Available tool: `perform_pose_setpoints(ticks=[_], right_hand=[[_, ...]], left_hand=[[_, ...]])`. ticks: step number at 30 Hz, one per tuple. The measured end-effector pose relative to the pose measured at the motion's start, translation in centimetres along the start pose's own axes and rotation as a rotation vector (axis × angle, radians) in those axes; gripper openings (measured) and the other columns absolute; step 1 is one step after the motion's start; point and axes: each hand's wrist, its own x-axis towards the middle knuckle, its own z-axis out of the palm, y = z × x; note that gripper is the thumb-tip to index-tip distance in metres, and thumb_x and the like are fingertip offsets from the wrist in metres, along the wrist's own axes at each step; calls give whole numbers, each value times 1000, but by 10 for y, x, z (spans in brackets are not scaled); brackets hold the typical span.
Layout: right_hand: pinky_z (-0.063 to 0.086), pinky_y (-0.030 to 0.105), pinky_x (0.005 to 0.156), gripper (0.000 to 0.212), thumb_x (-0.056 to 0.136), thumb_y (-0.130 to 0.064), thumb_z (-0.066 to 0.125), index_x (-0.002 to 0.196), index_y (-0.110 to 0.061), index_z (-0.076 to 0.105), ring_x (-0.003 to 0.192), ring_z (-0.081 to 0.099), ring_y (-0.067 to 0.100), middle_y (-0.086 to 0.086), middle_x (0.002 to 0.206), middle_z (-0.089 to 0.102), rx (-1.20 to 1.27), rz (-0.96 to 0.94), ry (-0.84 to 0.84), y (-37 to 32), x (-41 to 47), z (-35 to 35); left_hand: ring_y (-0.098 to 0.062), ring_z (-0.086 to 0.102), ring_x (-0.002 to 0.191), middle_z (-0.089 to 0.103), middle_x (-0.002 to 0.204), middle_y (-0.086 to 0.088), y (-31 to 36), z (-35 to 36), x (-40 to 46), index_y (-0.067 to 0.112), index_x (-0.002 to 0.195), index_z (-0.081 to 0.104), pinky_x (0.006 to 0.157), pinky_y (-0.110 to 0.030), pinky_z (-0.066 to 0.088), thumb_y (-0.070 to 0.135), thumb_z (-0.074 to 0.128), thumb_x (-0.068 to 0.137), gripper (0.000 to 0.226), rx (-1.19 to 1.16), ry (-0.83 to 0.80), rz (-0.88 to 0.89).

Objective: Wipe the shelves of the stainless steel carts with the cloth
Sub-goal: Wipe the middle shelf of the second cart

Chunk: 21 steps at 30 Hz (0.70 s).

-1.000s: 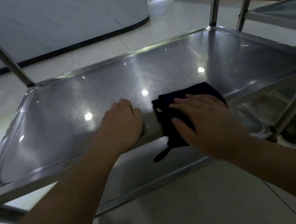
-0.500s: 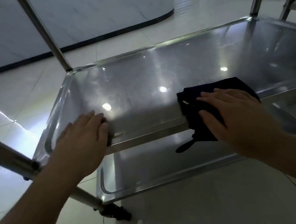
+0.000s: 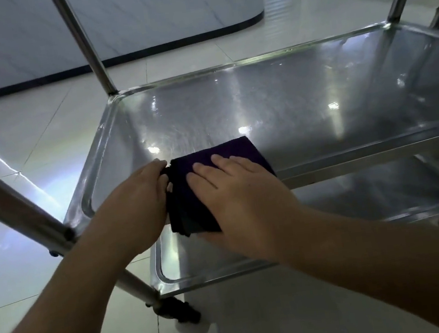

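Careful: right hand, fingers flat together, presses cloth over the shelf rim at six o'clock; left hand pinches its edge, so it could slide off.

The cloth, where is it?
In the head view the cloth drapes over the near rim of the shelf, under the right hand, with the left hand beside it.

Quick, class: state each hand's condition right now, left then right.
Left hand: fingers curl at the left edge of the dark cloth; whether they grip it cannot be told.
Right hand: open, fingers flat, pressing the cloth onto the shelf's front rim.
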Motion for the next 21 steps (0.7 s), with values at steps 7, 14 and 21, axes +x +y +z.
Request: perform_pose_setpoints(ticks=[7,14,21], right_hand=[[16,36,118,81,87,-57,68,156,-24,39,149,36,22,-2,160,40,0,80,-85,83,-45,-18],[33,55,117,81,82,-62,55,154,-27,39,147,37,25,-4,158,41,72,178,-116,150,-86,-32],[29,50,120,88,86,-45,71,159,-22,27,151,27,26,1,163,32,60,169,-215,150,-81,-33]], left_hand=[[-17,59,87,61,106,4,-4,1,-1,21,117,56,76,-38,46,29,33,109,25,46,1,17],[-24,59,113,58,136,-5,1,9,-1,15,132,54,95,-37,47,26,32,111,32,-3,-9,-36],[-32,34,152,37,162,-18,4,-1,1,1,151,44,125,-35,20,17,36,111,44,-13,-116,-81]])
